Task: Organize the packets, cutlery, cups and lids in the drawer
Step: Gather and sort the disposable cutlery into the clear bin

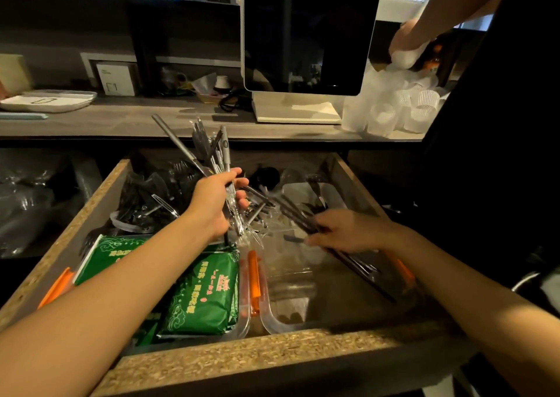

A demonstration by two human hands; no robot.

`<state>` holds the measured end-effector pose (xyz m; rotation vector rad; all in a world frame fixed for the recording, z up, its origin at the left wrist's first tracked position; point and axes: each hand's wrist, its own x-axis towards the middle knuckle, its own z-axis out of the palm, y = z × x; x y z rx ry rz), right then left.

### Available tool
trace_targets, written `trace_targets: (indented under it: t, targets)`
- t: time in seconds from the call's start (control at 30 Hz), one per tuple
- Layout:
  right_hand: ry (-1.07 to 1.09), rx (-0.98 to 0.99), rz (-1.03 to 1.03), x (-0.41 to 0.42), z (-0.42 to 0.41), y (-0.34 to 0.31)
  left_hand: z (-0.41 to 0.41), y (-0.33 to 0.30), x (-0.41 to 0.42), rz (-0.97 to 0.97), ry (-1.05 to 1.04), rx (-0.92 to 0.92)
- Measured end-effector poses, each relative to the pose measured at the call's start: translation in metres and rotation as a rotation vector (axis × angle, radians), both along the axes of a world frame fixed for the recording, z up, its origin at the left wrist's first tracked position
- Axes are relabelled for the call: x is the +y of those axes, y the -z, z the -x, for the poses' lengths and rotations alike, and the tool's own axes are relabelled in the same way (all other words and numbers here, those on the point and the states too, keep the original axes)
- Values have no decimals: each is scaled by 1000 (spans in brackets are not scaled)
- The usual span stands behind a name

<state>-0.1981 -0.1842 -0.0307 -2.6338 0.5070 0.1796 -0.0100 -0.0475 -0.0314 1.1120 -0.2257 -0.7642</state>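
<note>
A bundle of cutlery (209, 157) is gripped in the curled left hand (216, 204), fanning out toward 11 o'clock above the drawer (242, 357). At 3 o'clock from it, dark sticks (298, 215) are pinched by the right hand (348, 230) over a clear tub (291, 315), whose floor is largely bare. Green packets (203, 296) are packed in a second tub at 6 o'clock. Loose cutlery is piled at the drawer's back left. Clear cups (394, 112) are stood on the counter (121, 118) at 2 o'clock.
</note>
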Motion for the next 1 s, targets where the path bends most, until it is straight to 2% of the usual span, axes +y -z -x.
trace_targets:
  t: [0.1, 0.2, 0.27, 0.33, 0.43, 0.53, 0.67, 0.8, 0.97, 1.0]
  targets:
    - [-101, 248, 139, 2, 3, 14, -3, 0, 1, 0, -17, 24]
    - [-133, 394, 61, 1, 11, 20, -4, -2, 2, 3, -17, 40]
    - [-87, 294, 34, 2, 14, 15, -3, -2, 2, 1, -3, 33]
    - [12, 71, -22, 3, 11, 4, -1, -1, 1, -4, 22, 22]
    - [167, -361, -216, 6, -2, -13, 2, -3, 1, 13, 83, 14]
    - [401, -603, -343, 0, -22, -21, 3, -5, 2, 48, 118, 49]
    - [644, -720, -591, -22, -54, -21, 7, -8, 3, 71, 144, 103]
    - [817, -718, -770, -52, -72, -7, 6, -7, 6, 46, 198, 101]
    - [812, -684, -602, -68, -72, 14, 6, -4, 5, 7, 200, 12]
    - [796, -649, -515, -73, -71, 23, 6, -3, 4, 5, 192, 9]
